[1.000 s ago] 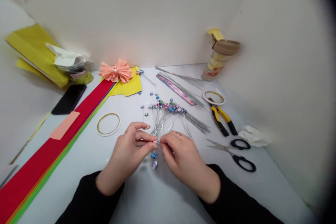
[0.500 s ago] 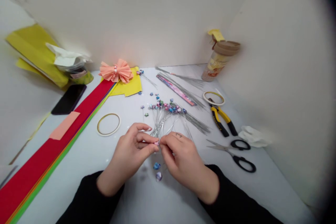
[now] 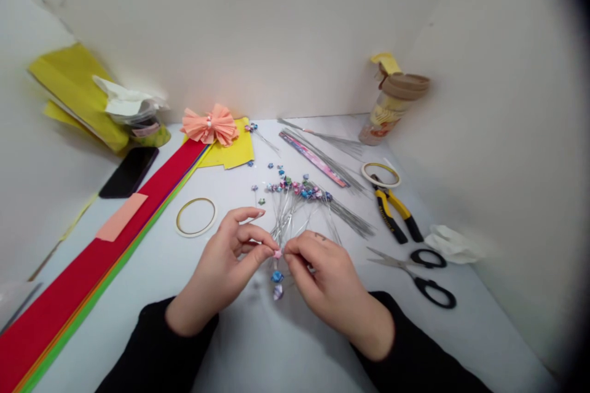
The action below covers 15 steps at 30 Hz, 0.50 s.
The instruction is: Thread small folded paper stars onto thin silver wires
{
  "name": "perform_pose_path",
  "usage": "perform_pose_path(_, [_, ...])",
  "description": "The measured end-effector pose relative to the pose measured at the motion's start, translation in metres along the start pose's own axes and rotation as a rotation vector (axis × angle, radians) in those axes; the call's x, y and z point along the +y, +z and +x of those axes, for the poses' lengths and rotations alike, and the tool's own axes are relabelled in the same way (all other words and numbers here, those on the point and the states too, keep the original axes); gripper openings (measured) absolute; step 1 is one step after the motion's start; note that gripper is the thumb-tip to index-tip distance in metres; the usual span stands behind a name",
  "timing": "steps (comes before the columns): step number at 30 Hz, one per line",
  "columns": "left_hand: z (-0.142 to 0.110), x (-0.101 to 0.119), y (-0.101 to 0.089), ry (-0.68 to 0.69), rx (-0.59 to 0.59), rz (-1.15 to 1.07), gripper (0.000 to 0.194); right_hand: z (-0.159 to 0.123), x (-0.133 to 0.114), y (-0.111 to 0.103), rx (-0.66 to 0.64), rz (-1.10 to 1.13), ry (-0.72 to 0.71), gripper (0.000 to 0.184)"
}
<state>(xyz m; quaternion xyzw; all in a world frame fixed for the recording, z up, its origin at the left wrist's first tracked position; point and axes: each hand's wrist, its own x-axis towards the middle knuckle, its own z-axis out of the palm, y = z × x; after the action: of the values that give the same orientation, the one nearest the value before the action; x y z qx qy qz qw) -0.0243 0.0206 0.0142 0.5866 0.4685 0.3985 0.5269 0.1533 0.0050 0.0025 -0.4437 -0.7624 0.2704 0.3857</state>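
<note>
My left hand (image 3: 221,264) is closed in a pinch on a small pink folded-paper star (image 3: 277,253). Right beside it, the thumb and forefinger of my right hand (image 3: 327,282) are pressed together, and whatever they hold is too thin to make out. Just below the fingertips show a blue paper star (image 3: 277,276) and a lilac paper star (image 3: 278,292); I cannot tell whether they hang from wires or rest on the table. Beyond my hands lies a bunch of thin silver wires (image 3: 286,215) tipped with small coloured stars (image 3: 306,192).
To the right are scissors (image 3: 401,262), yellow-black pliers (image 3: 391,209), a tape roll (image 3: 380,175), crumpled tissue (image 3: 454,244) and a cup (image 3: 396,104). On the left lie another tape roll (image 3: 196,217), red paper strips (image 3: 92,270), a phone (image 3: 129,172) and a peach bow (image 3: 212,124).
The blue and lilac stars have come up closer to my fingertips. Both hands keep their pinch in nearly the same place. The whole view has shifted slightly.
</note>
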Motion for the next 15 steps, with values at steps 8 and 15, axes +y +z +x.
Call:
perform_pose_path(8, [-0.002,-0.008,0.005,0.143,-0.059,0.035,0.031,-0.001,-0.002,0.001,-0.012,0.025,-0.034,0.016])
perform_pose_path(15, [-0.004,-0.022,0.009,0.27,-0.079,0.064,0.031,-0.001,-0.004,0.002,-0.006,0.032,-0.026,0.015])
